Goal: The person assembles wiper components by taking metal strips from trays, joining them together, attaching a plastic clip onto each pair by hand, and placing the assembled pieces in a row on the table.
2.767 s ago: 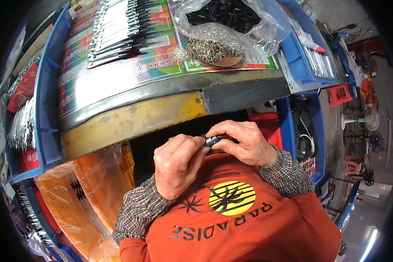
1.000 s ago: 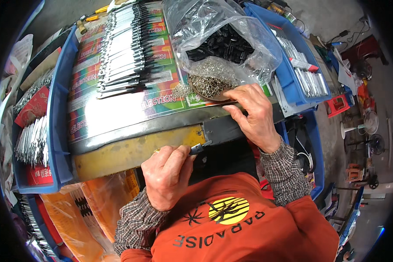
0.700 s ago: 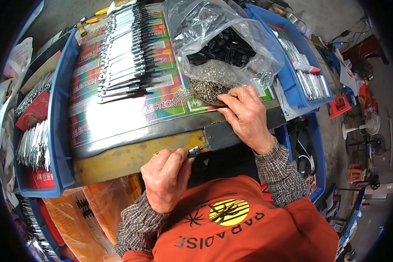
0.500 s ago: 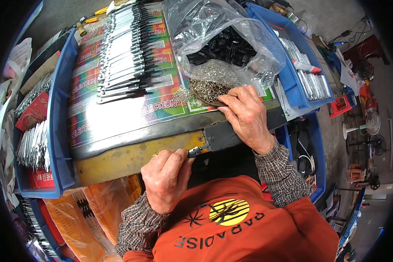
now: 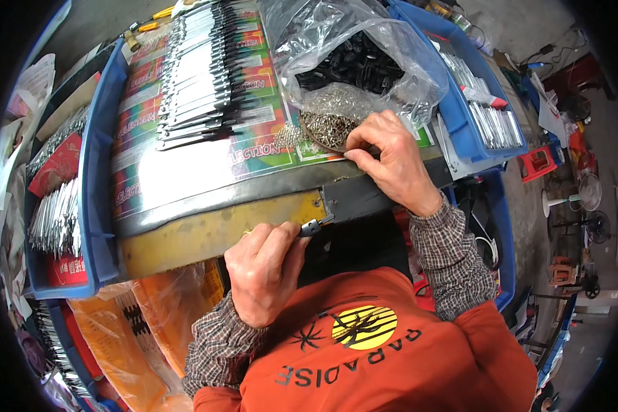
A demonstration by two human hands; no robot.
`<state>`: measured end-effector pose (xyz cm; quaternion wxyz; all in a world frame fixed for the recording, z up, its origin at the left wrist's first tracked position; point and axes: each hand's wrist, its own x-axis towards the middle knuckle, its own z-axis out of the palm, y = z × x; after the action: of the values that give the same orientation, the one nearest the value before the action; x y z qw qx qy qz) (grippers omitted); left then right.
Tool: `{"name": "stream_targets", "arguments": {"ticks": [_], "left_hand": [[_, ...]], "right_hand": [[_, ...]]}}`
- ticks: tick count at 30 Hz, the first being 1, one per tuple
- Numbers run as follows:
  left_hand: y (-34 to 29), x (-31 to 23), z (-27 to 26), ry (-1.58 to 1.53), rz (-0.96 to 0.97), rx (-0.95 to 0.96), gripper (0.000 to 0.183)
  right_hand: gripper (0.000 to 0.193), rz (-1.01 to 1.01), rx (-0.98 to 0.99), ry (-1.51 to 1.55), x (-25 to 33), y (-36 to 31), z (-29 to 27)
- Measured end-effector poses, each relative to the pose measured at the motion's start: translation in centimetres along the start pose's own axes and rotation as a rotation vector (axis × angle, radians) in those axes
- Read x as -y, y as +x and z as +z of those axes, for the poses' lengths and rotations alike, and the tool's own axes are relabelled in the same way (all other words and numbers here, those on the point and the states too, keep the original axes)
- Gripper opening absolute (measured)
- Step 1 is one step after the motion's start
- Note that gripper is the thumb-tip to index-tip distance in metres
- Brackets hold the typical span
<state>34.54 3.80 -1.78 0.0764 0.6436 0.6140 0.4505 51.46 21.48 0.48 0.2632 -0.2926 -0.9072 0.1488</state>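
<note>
My left hand [image 5: 264,271] is closed in front of the table edge. Out of its fingers, toward the right, sticks a small part with a dark end and bright metal [image 5: 312,227]; the rest is hidden in the grip. My right hand [image 5: 395,165] has thumb and forefinger pinched together at the right rim of a shallow round dish [image 5: 319,143] of small shiny rivets [image 5: 338,128]. What lies between those fingertips is hidden. Loose rivets [image 5: 290,135] are heaped left of the dish. Behind it an open clear plastic bag [image 5: 422,86] holds black parts [image 5: 358,65].
A long row of flat metal pieces with black ends [image 5: 193,82] lies on the colourful table cover [image 5: 268,123]. Blue bins stand at left [image 5: 97,185] and right [image 5: 453,103], filled with metal pieces. A yellowish strip [image 5: 206,233] runs along the table's front edge.
My right hand has shifted slightly at the dish, its fingers drawn closer together. In my left hand the small part has tilted up a little. The whole view has moved slightly.
</note>
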Motion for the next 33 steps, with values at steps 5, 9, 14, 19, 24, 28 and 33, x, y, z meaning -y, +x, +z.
{"name": "stream_targets", "arguments": {"ticks": [5, 9, 14, 19, 24, 28, 33], "left_hand": [[0.1, -0.4, -0.1, -0.022, 0.017, -0.008, 0.016], [-0.1, -0.2, -0.3, -0.046, -0.012, 0.011, 0.015], [-0.4, -0.1, 0.0, -0.091, -0.037, 0.042, 0.02], [-0.6, -0.4, 0.0, -0.073, -0.033, 0.044, 0.02], [-0.8, -0.6, 0.2, -0.042, -0.011, 0.032, 0.021], [-0.9, -0.6, 0.3, -0.028, 0.013, 0.029, 0.022], [-0.8, -0.7, 0.5, -0.012, 0.058, 0.012, 0.022]], "right_hand": [[0.007, 0.027, 0.008, 0.05, 0.1, 0.0, -0.3], [0.007, 0.092, -0.029, 0.202, 1.4, -0.9, 0.0], [0.008, 0.18, 0.015, 0.536, 4.4, -3.0, 0.1], [0.007, 0.095, 0.109, 0.609, 5.7, -3.7, 0.7], [0.009, -0.032, 0.109, 0.596, 5.8, -4.0, 1.4], [0.009, -0.014, 0.138, 0.593, 5.9, -4.0, 1.4], [0.011, -0.06, 0.109, 0.52, 6.1, -4.2, 1.5]]}}
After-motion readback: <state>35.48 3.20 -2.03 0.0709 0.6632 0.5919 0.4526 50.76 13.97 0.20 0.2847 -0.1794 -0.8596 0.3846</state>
